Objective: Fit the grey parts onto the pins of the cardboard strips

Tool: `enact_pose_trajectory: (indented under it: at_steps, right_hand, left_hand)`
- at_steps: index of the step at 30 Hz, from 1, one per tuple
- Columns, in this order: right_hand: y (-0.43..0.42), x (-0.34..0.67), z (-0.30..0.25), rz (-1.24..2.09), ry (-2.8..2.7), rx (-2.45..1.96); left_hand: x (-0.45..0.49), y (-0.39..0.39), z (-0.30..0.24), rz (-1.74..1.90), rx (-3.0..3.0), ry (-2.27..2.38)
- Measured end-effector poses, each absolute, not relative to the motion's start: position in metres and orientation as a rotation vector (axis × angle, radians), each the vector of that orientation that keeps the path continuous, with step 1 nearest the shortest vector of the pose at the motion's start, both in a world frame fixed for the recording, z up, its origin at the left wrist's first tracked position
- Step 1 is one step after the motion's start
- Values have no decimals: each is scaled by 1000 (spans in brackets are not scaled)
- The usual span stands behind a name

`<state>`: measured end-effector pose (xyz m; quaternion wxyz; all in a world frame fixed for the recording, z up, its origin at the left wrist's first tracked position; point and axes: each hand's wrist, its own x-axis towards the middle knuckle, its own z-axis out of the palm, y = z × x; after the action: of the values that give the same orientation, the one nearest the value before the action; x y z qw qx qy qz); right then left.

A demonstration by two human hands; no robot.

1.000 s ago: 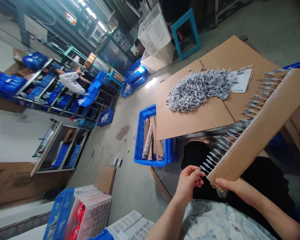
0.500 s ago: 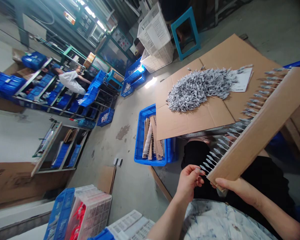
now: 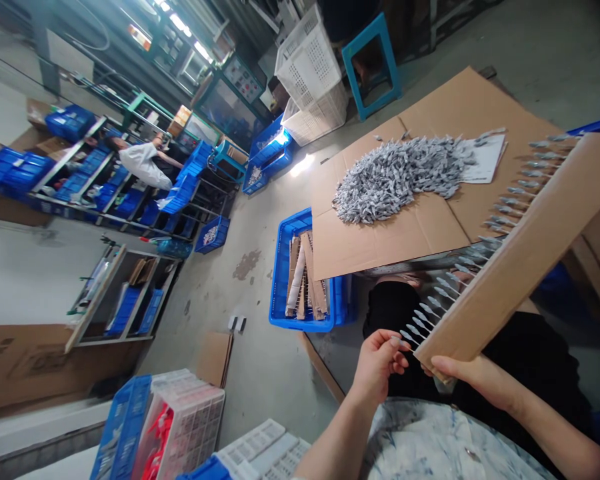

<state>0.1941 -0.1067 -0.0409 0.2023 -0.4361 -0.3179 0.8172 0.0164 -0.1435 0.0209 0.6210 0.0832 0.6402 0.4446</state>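
The right hand (image 3: 464, 373) grips the near end of a long cardboard strip (image 3: 523, 253) that slants away to the far right. The left hand (image 3: 377, 365) pinches a small grey piece (image 3: 401, 342) at the near end of the row along the strip's left edge. A pile of grey pieces (image 3: 395, 177) lies farther off on a cardboard sheet (image 3: 380, 243).

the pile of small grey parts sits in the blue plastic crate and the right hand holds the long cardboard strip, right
No: the head view shows the pile of small grey parts on the brown cardboard sheet. The right hand holds the long cardboard strip.
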Motion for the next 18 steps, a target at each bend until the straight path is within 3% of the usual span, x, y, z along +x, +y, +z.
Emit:
enact_pose_trajectory:
  at_steps: [18]
  right_hand:
    - [-102, 198, -36, 2327, -936, -1187]
  left_hand:
    - [21, -143, 20, 849, 339, 1469]
